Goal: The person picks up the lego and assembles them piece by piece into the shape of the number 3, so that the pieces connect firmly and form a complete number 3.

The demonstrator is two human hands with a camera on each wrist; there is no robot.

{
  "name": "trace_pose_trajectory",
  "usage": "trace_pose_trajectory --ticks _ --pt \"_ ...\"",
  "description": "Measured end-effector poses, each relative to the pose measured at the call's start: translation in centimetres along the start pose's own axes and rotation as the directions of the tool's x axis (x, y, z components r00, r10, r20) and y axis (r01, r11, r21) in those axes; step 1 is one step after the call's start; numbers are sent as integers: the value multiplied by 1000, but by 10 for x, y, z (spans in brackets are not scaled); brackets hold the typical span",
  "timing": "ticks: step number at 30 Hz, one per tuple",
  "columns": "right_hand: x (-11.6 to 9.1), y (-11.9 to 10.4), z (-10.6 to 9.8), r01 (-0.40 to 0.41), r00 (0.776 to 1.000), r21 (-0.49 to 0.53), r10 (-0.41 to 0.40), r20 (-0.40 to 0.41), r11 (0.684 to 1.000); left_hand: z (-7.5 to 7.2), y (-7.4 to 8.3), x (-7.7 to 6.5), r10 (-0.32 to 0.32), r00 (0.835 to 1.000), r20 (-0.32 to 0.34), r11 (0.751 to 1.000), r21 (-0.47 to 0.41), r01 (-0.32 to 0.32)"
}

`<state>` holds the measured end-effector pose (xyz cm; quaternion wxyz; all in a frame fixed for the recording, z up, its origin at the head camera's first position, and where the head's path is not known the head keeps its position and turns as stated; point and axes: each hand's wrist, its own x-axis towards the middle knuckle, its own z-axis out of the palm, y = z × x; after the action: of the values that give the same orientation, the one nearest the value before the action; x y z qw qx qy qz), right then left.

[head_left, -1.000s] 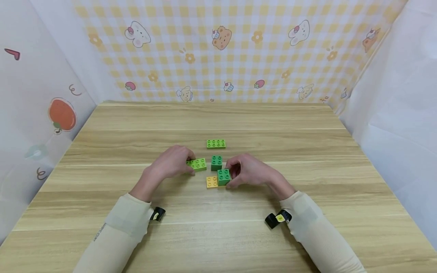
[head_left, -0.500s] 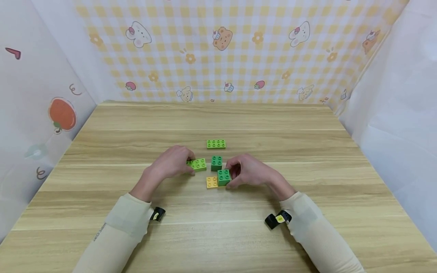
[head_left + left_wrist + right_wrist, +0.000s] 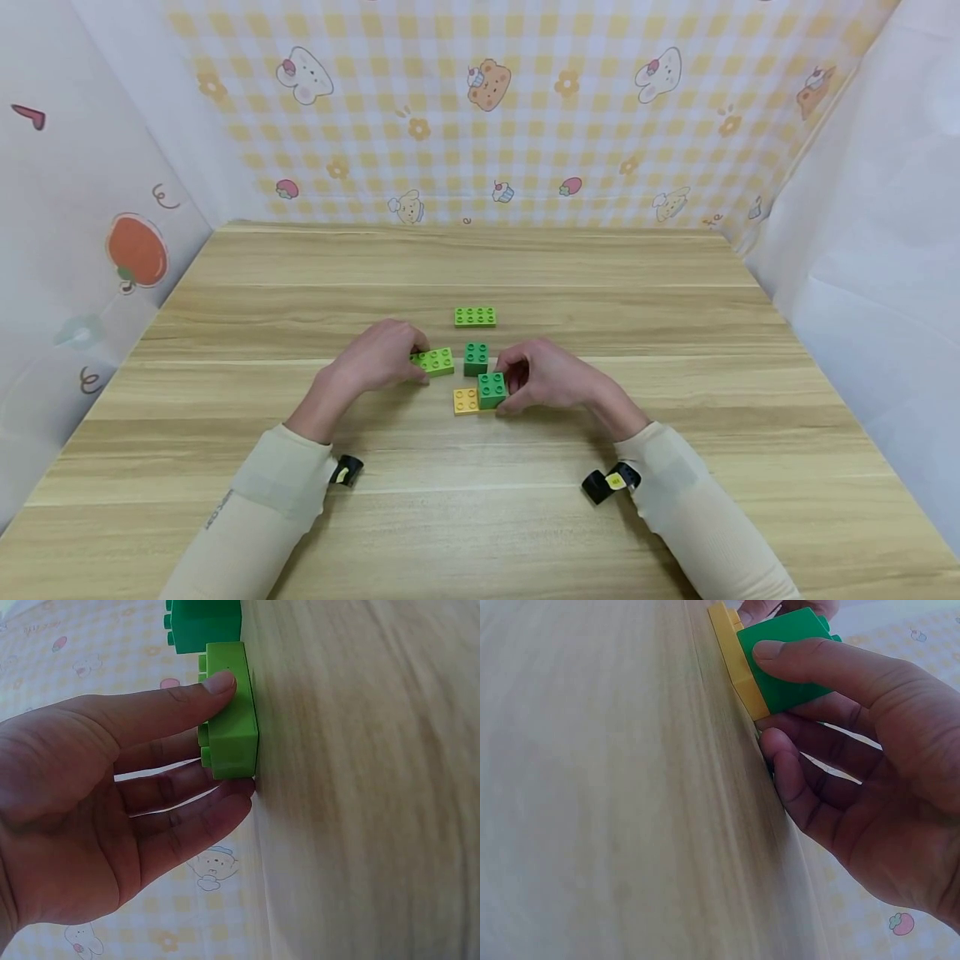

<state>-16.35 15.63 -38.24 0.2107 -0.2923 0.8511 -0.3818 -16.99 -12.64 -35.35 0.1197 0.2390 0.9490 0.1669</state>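
In the head view my left hand (image 3: 381, 357) pinches a lime green toy brick (image 3: 437, 361) that lies on the table. The left wrist view shows the thumb on the near side of this brick (image 3: 234, 712), its studs facing away from the wood. My right hand (image 3: 551, 375) grips a dark green square brick (image 3: 492, 390) by its sides. That brick sits on the right half of a flat yellow brick (image 3: 466, 402); in the right wrist view the thumb presses on the green brick's side (image 3: 799, 664), close above the yellow one.
A second dark green brick (image 3: 476, 359) stands between the hands, just behind the yellow one. Farther back lies a flat lime green brick (image 3: 476, 317). The wooden table (image 3: 480, 500) ends at a checked cloth (image 3: 450, 158), with white sheets at both sides.
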Motion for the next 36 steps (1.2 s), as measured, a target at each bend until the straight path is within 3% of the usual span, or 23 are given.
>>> trace_pose_trajectory --ticks 20,36 --pt "-1 -1 -1 -5 1000 0 5 4 1000 -8 8 -4 -23 1000 8 999 -35 24" --pt "0 -1 0 -7 1000 17 7 4 1000 -20 17 -11 -15 999 -35 997 -76 13"
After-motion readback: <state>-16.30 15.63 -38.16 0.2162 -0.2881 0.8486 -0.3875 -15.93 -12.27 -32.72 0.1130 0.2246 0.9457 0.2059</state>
